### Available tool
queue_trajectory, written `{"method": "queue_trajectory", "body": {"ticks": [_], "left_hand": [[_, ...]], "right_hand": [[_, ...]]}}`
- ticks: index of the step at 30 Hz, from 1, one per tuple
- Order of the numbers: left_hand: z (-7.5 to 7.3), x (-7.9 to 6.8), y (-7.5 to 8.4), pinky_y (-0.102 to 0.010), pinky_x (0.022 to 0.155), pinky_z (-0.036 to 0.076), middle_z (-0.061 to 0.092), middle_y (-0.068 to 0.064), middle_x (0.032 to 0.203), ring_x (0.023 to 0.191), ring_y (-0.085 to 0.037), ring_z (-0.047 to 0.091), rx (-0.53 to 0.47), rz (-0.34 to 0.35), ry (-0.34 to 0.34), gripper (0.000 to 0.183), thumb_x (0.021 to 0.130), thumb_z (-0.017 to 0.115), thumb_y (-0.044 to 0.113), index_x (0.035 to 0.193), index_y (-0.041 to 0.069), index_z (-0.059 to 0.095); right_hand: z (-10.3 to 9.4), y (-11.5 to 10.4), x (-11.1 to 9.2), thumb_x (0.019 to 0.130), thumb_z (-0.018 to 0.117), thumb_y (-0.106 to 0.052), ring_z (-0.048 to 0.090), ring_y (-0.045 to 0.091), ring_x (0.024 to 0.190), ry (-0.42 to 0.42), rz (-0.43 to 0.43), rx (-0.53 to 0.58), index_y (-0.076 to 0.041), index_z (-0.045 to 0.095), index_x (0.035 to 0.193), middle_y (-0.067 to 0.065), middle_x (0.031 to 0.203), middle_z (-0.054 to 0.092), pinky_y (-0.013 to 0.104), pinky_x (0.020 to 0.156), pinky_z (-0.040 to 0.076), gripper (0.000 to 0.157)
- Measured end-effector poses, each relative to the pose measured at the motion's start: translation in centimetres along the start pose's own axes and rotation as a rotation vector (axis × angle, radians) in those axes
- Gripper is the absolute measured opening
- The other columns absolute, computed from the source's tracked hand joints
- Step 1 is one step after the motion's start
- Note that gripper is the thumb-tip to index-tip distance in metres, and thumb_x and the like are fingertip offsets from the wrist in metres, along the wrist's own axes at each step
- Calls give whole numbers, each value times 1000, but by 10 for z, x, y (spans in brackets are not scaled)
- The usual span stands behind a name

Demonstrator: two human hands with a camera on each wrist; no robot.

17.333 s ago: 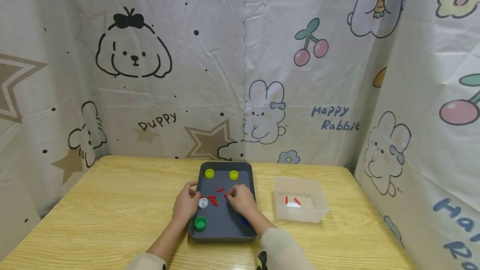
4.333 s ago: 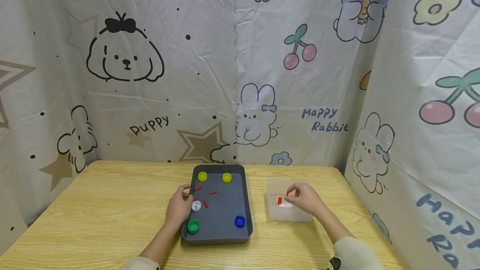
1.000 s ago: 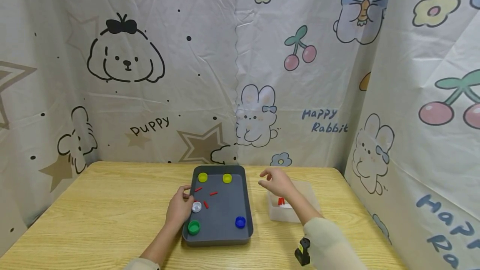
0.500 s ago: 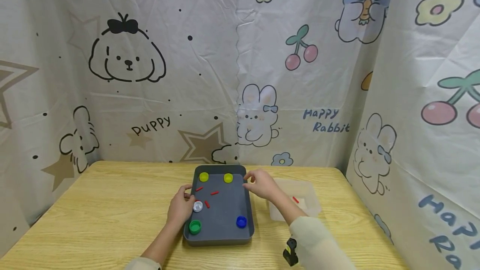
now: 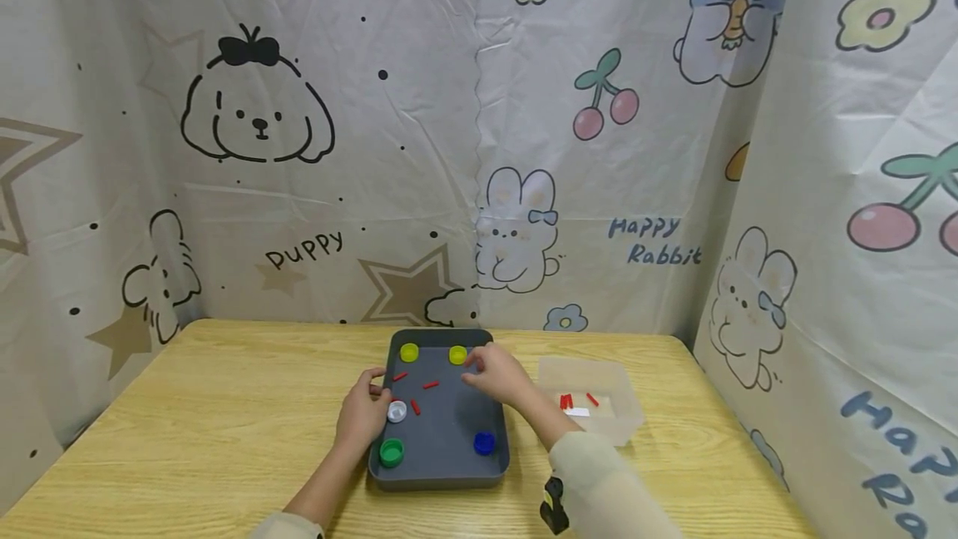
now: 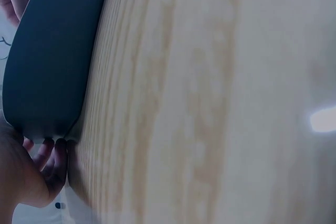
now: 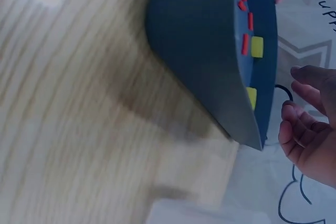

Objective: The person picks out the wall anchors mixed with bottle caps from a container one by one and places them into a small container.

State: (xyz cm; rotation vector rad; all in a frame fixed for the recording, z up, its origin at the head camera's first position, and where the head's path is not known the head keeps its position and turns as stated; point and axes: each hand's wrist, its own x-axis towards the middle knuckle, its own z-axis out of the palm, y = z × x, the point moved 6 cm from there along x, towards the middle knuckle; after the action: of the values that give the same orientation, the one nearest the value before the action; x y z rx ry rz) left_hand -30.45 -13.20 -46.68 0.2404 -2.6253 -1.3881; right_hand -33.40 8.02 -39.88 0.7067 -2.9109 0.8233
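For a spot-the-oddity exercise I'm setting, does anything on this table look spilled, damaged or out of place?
Nothing is plainly spilled or damaged. The red sticks lying at mixed angles in the gray tray look slightly untidy, but nothing else stands out.

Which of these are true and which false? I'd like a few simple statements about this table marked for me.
1. The left hand grips the gray tray. True.
2. The tray's near right corner holds a yellow cap. False: the blue cap is there.
3. Red sticks lie in the tray. True.
4. They lie nowhere else. False: more are in the translucent plastic box.
5. The right hand is above the tray. True.
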Motion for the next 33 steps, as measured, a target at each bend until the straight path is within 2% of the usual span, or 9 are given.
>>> {"method": "queue_trajectory", "body": {"ticks": [10,19,26,33], "left_hand": [[-1,2,0,-39,73,46,63,-17,104,89,-26,60,1,1,4,39,90,52,14,129,7,51],[0,2,-2,-37,70,45,63,-16,103,88,-26,60,1,3,9,39,90,52,13,128,7,51],[1,2,-2,-37,71,46,63,-17,103,88,-26,60,-4,14,10,39,90,52,13,128,7,51],[1,2,-2,-36,70,46,63,-16,103,88,-25,60,-4,11,12,38,90,53,13,128,7,52]], "right_hand": [[30,-4,10,83,67,-21,57,16,82,5,24,-42,-10,72,95,6,92,61,30,69,46,17],[52,-6,15,84,67,-20,53,14,74,1,59,-41,-11,70,95,5,87,60,28,64,43,15],[61,-1,15,84,67,-20,53,13,76,23,123,-37,-13,69,99,3,90,58,29,64,43,16],[67,1,17,84,67,-19,51,15,75,47,140,-17,-13,69,98,6,93,57,32,65,42,15]]}}
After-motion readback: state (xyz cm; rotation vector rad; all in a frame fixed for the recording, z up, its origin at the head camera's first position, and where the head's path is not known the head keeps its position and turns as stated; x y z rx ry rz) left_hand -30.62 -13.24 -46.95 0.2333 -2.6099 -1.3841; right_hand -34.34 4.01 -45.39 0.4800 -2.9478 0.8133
